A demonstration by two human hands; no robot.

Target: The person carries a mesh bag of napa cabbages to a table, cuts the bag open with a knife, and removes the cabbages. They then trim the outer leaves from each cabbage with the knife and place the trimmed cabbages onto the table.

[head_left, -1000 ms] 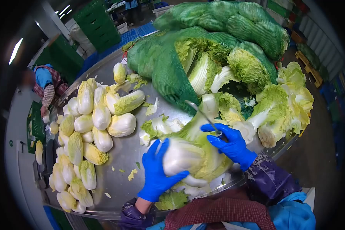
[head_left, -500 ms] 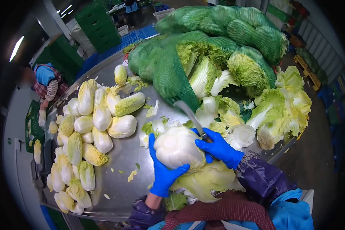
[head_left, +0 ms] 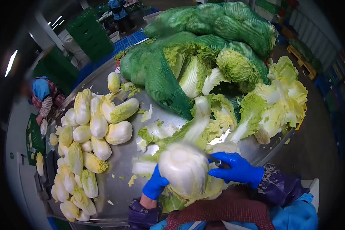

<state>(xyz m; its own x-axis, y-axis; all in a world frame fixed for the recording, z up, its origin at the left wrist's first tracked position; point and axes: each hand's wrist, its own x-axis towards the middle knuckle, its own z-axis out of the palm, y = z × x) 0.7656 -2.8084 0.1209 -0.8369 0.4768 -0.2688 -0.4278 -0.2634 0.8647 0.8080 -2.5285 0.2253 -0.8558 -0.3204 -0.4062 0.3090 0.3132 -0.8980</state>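
My left hand (head_left: pixel 155 184), in a blue glove, is closed against the left side of a napa cabbage (head_left: pixel 183 172). The pale, round base of this cabbage faces up toward me. In my blue-gloved right hand (head_left: pixel 235 168) is a knife (head_left: pixel 220 164); its handle shows between the fingers. The blade is smeared by motion and points left, over the far edge of the cabbage base. Loose cabbage leaves (head_left: pixel 197 128) lie on the metal table (head_left: pixel 122 168) just beyond the cabbage, and more leaves are beneath it.
A pile of trimmed napa cabbages (head_left: pixel 99 126) covers the left of the table. Green mesh sacks (head_left: pixel 157 73) of cabbages fill the back, one open toward me. Outer leaves (head_left: pixel 281 96) are heaped at the right edge. Another person (head_left: pixel 46 94) stands at the far left.
The cabbage has turned base up and moved nearer to me. My right hand has moved right and down, and the knife blade has swung lower. More loose leaves lie beyond the cabbage.
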